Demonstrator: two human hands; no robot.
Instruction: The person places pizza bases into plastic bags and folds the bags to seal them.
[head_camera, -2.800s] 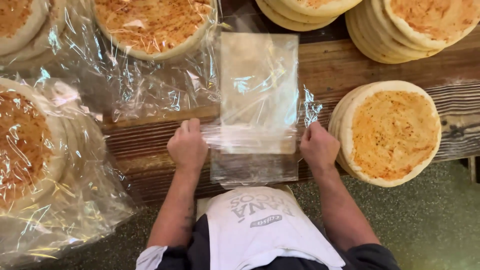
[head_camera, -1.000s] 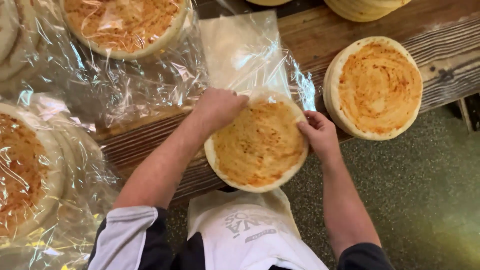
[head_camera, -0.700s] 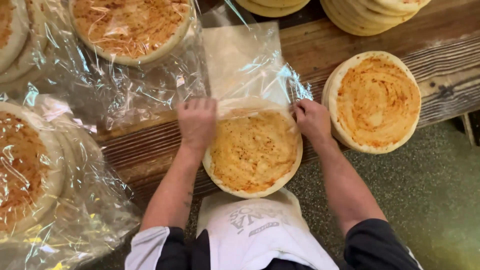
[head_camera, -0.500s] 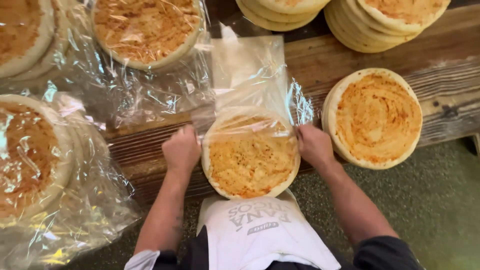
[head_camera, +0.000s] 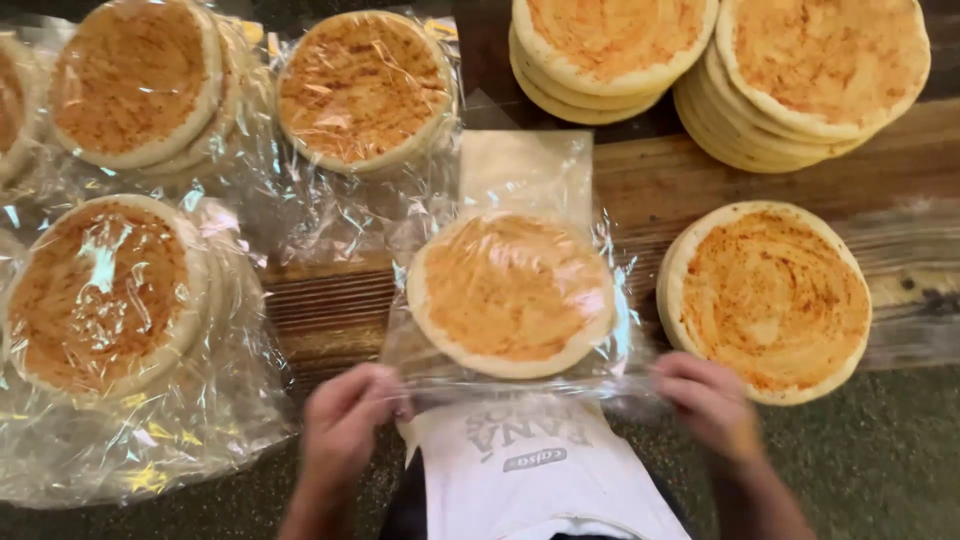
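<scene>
The flatbread (head_camera: 510, 295) now sits fully inside the clear bag (head_camera: 520, 180); left hand (head_camera: 345, 425) and right hand (head_camera: 710, 405) pinch its open mouth (unsealed); unbagged stacks (head_camera: 720, 70) wait on the counter (head_camera: 700, 170).

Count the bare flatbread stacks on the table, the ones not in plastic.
3. Two tall stacks stand at the far edge: one top centre, one top right. A third lies at right, by the right hand. More may be hidden out of frame.

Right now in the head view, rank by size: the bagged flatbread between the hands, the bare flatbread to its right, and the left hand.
1-2. Bagged flatbread and bare flatbread: look alike, unranked.
3. Left hand, though blurred and nearer the camera.
</scene>
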